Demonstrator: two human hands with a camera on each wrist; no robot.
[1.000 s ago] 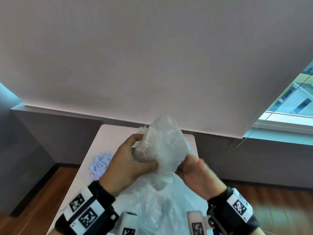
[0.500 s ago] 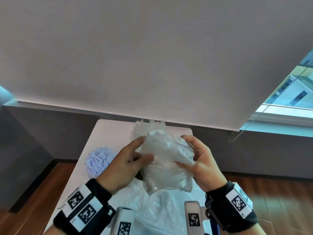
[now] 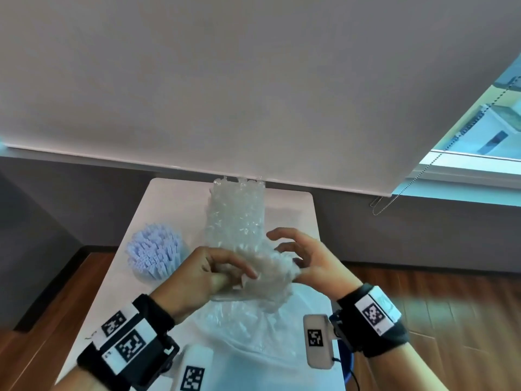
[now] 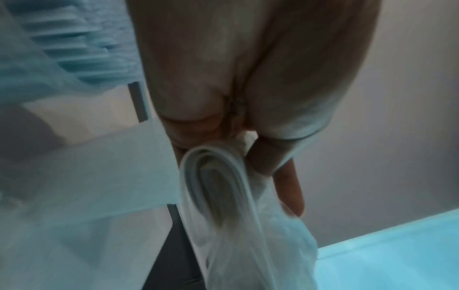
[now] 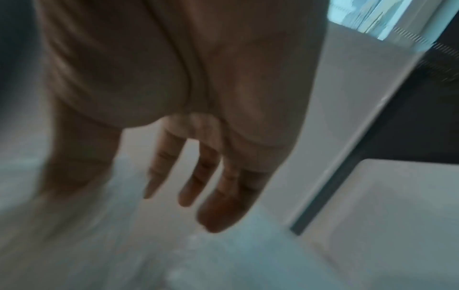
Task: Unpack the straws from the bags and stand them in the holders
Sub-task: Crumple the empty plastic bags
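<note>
Left hand (image 3: 210, 273) clenched on the crumpled lower end of the clear plastic bag (image 3: 265, 280), thumb over the film, at about 7 o'clock of the straw bundle; in the left wrist view, folded film gripped between fingers (image 4: 289, 188) and palm. Right hand (image 3: 306, 262) released, fingers spread and loosely bent, holding nothing, palm close against the bag's right side at about 4 o'clock of the bundle; in the right wrist view, blurred, fingers (image 5: 198, 172) straight and apart.

Clear straws (image 3: 236, 213) half out of the bag: bundle upright with a slight lean, long axis running from 6 to 12 o'clock, top ends bare and up near the far edge of the white surface (image 3: 169, 204), lower end wrapped in the film between both hands. Whether the bundle stands in a holder or only on the surface: cannot tell, base hidden by hands and film. Holder of pale purple straws (image 3: 153, 253) at 9 o'clock of the left hand, just beside it, full and upright. More loose clear film (image 3: 248, 331) spread on the surface at 6 o'clock, below the hands.

Coming move, as judged: stripping the bag down and off toward 6 o'clock, along the bundle's axis; left hand nearer and already on the film, right hand free to steady the straws.

Against 0.5 s ago: then both hands closed round a bagged bundle with only the tips peeping out; now right hand let go and opened, film pulled lower, far more of the straws exposed. Against 1 s ago: bundle then fully covered.
</note>
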